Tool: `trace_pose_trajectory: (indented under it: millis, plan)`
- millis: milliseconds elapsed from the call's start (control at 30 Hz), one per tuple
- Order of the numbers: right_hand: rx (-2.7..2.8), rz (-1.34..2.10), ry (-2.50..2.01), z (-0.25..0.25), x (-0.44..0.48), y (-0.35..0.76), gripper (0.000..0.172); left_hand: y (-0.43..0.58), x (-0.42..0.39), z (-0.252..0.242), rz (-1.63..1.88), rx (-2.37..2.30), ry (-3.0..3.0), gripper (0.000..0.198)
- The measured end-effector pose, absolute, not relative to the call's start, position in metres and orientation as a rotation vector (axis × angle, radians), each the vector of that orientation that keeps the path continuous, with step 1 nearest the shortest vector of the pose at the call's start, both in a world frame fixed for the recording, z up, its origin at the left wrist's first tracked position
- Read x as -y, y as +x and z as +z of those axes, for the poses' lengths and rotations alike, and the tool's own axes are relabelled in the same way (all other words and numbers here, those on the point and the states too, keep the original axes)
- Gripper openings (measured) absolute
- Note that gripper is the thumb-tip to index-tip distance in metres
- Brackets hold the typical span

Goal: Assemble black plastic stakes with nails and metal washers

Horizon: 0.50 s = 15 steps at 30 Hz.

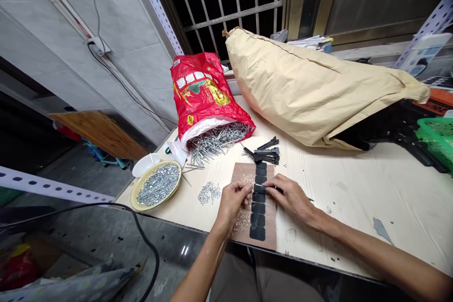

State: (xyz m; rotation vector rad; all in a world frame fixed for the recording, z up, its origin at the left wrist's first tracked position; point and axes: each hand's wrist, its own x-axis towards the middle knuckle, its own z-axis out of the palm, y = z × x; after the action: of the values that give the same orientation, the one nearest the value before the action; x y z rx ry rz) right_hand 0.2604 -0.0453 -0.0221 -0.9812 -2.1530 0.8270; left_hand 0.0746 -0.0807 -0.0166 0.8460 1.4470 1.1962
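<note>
My left hand [234,197] and my right hand [288,194] meet over a brown board [271,226] at the table's near edge. A row of several black plastic pieces [258,208] lies along the board. Both hands have their fingers pinched together at one black piece in the row, and a thin metal pin [260,186] shows between the fingertips. My right hand also rests on a thin rod that sticks out to its right. Small silvery bits are scattered on the board under my left hand.
A red bag [201,99] spills long nails [215,141] behind the board. More black pieces [265,151] lie beyond it. A yellow dish [139,198] holds small metal parts [158,184], a little heap [208,193] beside it. A big tan sack [311,89] and green basket [439,139] lie at the right.
</note>
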Motion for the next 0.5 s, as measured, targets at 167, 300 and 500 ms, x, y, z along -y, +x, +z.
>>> trace_pose_trajectory:
  millis: [167, 300, 500]
  plan:
    - [2.193, 0.768, -0.856, -0.0205, 0.0509, 0.2555, 0.022, 0.0804, 0.0792, -0.0131, 1.242, -1.269, 0.577, 0.037]
    - [2.191, 0.71, -0.847, -0.0194, 0.0499, 0.2512, 0.023, 0.0846, 0.0785, -0.0132, 1.262, -1.116, 0.451, 0.035]
    - [2.181, 0.69, -0.86, -0.018, 0.0488, 0.2524, 0.023, 0.0848, 0.0782, -0.0136, 1.246, -0.999, 0.346, 0.029]
